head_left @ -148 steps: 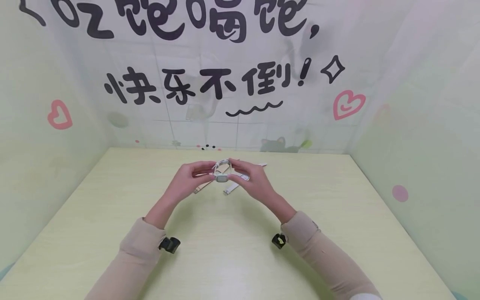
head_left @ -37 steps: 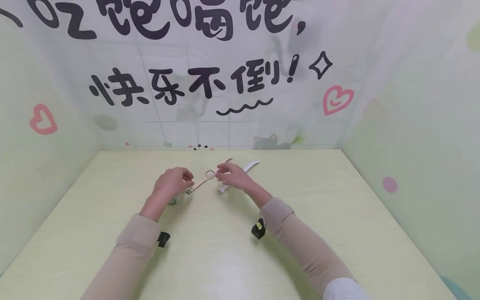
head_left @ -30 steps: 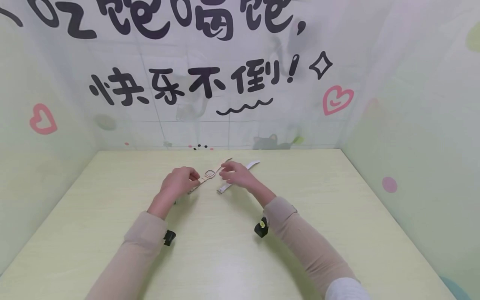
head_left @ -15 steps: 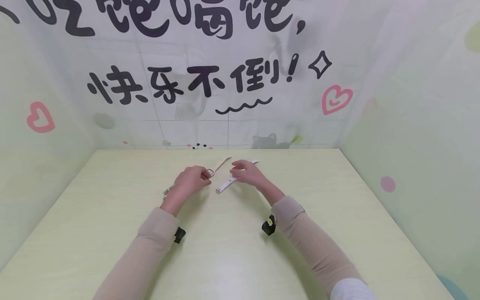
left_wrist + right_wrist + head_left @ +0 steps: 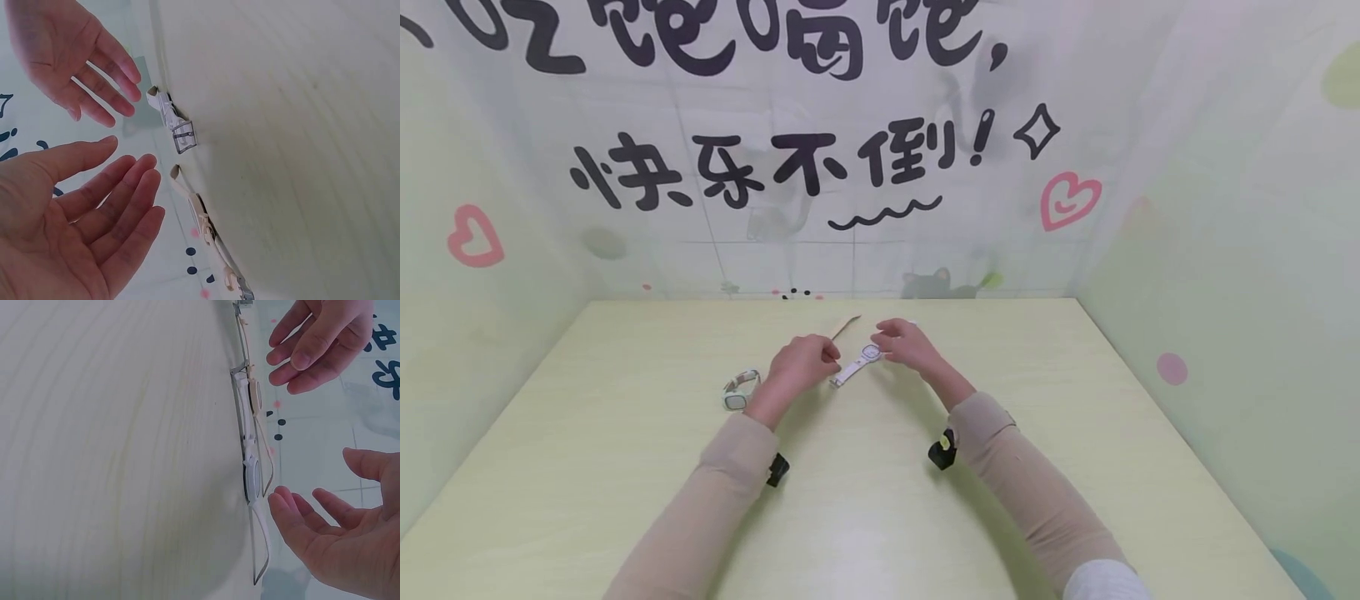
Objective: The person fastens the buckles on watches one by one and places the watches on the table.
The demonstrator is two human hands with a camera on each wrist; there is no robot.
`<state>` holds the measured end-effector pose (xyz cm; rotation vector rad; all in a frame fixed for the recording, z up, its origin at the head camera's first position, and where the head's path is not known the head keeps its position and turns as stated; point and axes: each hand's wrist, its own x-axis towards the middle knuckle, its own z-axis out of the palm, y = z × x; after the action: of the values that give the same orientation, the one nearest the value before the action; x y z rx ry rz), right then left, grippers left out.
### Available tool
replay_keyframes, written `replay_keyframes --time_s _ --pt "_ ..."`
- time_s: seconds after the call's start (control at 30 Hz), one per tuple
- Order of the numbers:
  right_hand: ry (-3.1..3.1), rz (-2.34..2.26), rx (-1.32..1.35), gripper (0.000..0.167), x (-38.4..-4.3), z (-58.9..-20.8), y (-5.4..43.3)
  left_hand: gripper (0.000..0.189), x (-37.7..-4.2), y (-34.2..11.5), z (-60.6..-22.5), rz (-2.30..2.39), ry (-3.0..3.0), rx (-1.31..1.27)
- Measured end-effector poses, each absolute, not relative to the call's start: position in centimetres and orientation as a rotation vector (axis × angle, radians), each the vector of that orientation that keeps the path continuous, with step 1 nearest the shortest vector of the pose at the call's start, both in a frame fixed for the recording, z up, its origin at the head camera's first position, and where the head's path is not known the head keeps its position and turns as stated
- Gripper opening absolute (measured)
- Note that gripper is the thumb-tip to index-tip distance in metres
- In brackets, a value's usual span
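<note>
My right hand, fingers relaxed and holding nothing, hovers over the far part of a white wristwatch. This watch lies face up with its strap stretched out flat and its buckle end nearer me. Left of it, my left hand is also relaxed above the table and covers most of a pinkish-beige wristwatch. Both wrist views show bare palms facing each other. In the right wrist view the white watch's strap arches up at one end. A pale green wristwatch, strap looped closed, sits beside my left wrist.
The light wood-grain table meets a printed back wall with black lettering just behind the watches. Pale side walls enclose it left and right. A black wrist camera hangs under the right sleeve.
Earlier, both hands held the looped pale green watch up; now it lies at the left. Over the last second both hands have shifted right, from around the pinkish-beige watch toward the white one.
</note>
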<state>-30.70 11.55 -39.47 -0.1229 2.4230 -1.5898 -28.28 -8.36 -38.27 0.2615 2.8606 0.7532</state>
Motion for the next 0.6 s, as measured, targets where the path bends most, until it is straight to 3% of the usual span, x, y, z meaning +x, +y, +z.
replay_keyframes --time_s 0.6 --pt "2.445 -1.666 0.079 0.056 -31.2 -40.3 12.5 0.027 -28.9 -5.2 -39.6 0.756 2.888 0.249"
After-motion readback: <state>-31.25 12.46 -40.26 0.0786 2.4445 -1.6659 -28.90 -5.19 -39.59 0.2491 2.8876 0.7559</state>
